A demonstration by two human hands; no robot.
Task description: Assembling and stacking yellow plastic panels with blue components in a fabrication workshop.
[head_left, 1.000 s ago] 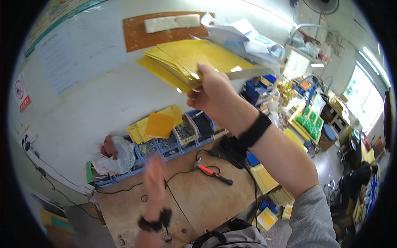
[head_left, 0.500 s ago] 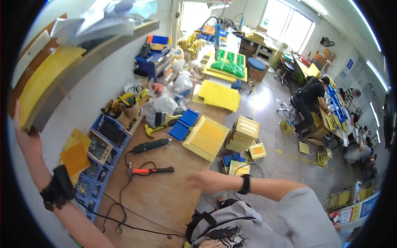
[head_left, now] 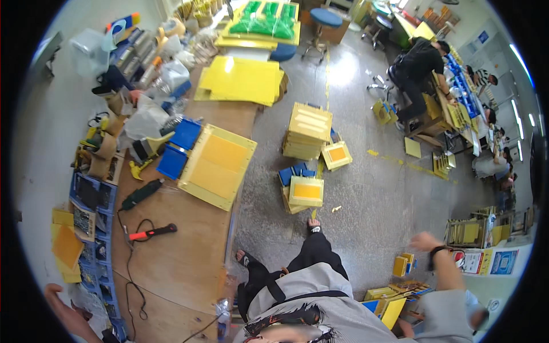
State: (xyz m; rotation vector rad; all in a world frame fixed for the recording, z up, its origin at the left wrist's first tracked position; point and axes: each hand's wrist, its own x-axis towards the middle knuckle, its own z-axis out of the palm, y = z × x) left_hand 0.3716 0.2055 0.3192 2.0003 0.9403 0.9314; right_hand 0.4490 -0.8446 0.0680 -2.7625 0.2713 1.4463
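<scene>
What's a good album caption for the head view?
Left hand near blue bins, right hand out wide, hammer on bench.

On the brown wooden workbench (head_left: 183, 266), a red-and-black-handled hammer (head_left: 160, 231) lies near a dark green power tool (head_left: 140, 195). Beyond them, two flat blue plastic pieces (head_left: 187, 133) sit just beside a large yellow rectangular board with an orange panel (head_left: 217, 163). Farther along lie overlapping yellow sheets (head_left: 246, 80). A stack of pale yellow boards (head_left: 309, 128) stands on the grey floor (head_left: 357, 191); farther back are a round blue-topped stool (head_left: 326, 17) and a person in black clothes (head_left: 417, 60), bending forward.
</scene>
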